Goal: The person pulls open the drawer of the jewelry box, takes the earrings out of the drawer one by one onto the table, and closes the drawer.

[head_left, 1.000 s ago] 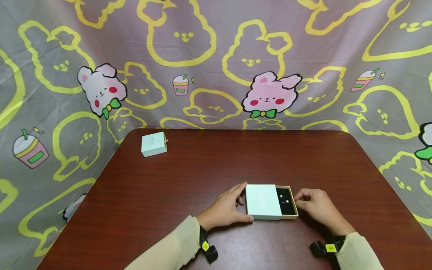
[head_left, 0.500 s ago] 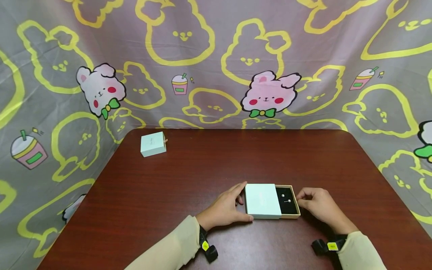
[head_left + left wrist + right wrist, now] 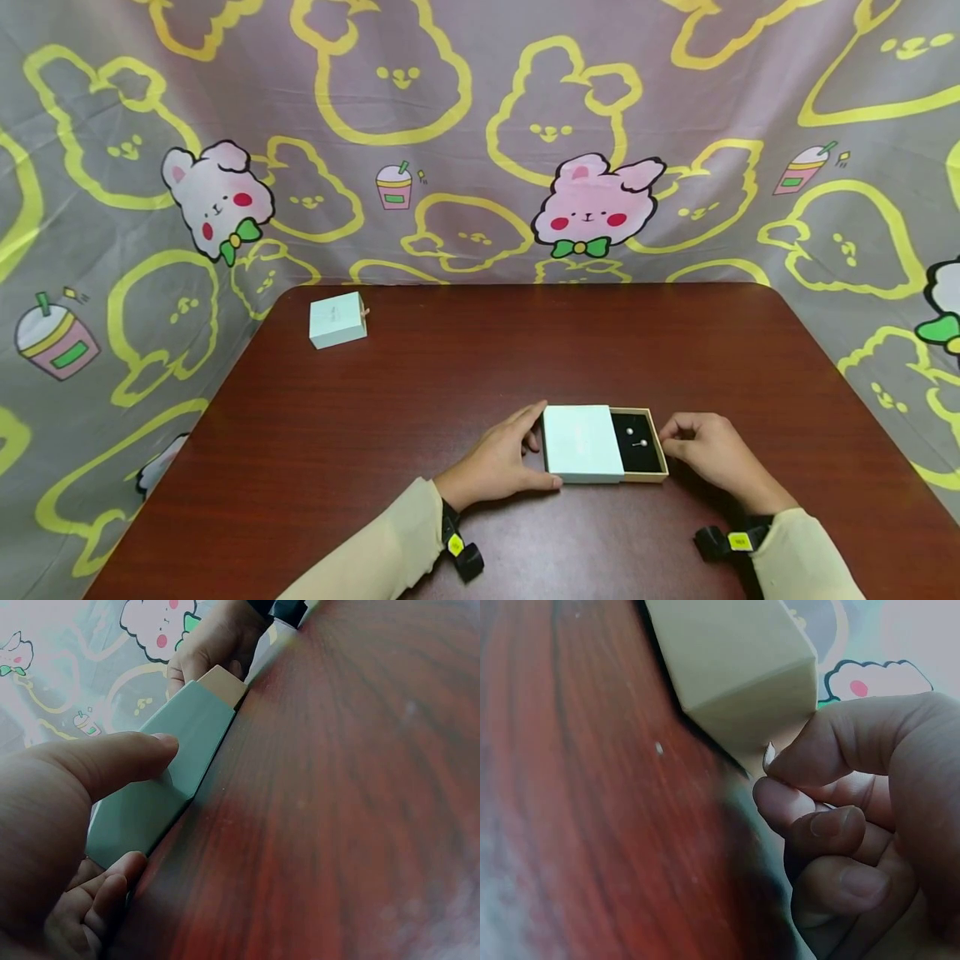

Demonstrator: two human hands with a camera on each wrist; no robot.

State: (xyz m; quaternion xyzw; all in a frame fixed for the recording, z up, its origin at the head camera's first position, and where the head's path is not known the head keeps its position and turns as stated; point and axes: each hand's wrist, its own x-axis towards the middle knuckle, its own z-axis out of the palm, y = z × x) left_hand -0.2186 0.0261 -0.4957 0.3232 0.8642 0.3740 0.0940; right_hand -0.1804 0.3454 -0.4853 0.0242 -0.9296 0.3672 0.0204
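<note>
Pinching a pull tab [image 3: 769, 755], the curled right hand [image 3: 716, 454] was right of the mint sleeve [image 3: 582, 444] on the worktop [image 3: 465, 358]; the left hand [image 3: 491, 465], half-spread, gripped its left end; the earring drawer [image 3: 636, 462] jutted rightward.

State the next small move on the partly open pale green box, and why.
Probably draw the tan rectangular drawer further: the right hand pinches its pale tab, the left hand grips the pale green sleeve, and the black insert shows only partly.
</note>
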